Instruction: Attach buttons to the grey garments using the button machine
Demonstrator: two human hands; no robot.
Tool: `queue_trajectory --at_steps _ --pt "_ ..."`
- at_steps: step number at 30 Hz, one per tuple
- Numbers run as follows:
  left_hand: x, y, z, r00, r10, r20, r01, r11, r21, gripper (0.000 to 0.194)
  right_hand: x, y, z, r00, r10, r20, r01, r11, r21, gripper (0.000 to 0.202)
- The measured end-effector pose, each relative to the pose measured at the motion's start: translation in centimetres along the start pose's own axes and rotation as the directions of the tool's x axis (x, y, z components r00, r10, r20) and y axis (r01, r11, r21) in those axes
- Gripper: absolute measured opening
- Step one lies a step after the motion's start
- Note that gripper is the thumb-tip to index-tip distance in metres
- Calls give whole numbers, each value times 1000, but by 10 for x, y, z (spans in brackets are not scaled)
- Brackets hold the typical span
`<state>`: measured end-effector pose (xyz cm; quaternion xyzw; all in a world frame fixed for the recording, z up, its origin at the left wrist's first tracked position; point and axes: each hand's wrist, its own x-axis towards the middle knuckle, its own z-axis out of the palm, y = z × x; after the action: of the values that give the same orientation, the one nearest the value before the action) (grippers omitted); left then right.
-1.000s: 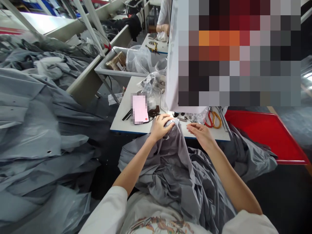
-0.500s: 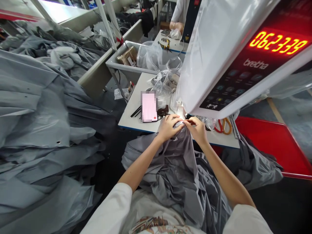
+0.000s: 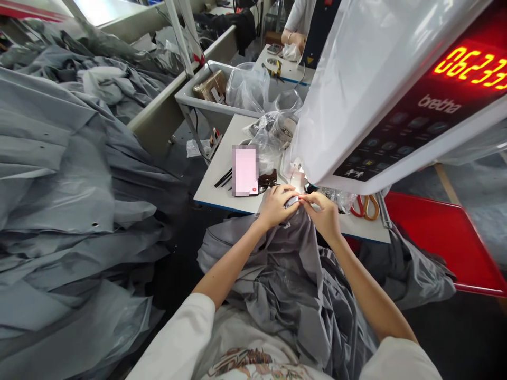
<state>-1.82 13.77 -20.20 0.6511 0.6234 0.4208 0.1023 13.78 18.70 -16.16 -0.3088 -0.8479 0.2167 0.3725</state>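
Grey fabric point(image 3: 291, 258) drapes from the table edge down over my lap. My left hand point(image 3: 277, 206) is closed on its upper edge, fingers bent over the cloth. Beside it, my right hand point(image 3: 322, 211) pinches the same edge between thumb and fingers, the fingertips of both hands nearly meeting. They are just in front of the lit working end of a white machine point(image 3: 336, 105), whose panel shows red digits. The exact spot under the fingertips is partly hidden by the fingers.
Left of my hands lie a phone with a pink screen point(image 3: 245, 171) and black sticks point(image 3: 223, 178). Orange-handled scissors point(image 3: 370, 207) rest to the right, near a red tray point(image 3: 467, 243). Grey fabric piles point(image 3: 51, 174) fill the left side. A co-worker's hand point(image 3: 297, 39) shows behind.
The view has shifted slightly, so the machine and table appear a little farther right. Both hands keep their grip on the fabric edge with hardly any movement.
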Motion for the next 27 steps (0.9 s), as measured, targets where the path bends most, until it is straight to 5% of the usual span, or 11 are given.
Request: queue_trajectory --at_steps 8,17,27 --pt "0 1 0 1000 -16 11 16 1000 14 24 -13 7 -2 967 -221 126 243 949 -199 24" --pt "0 3 -1 1000 -17 14 16 1000 20 23 -16 -3 -3 986 -93 136 110 986 -125 32" --pt "1 4 -3 999 -15 32 15 1000 24 23 -11 1 -7 1000 -12 6 12 998 -58 20"
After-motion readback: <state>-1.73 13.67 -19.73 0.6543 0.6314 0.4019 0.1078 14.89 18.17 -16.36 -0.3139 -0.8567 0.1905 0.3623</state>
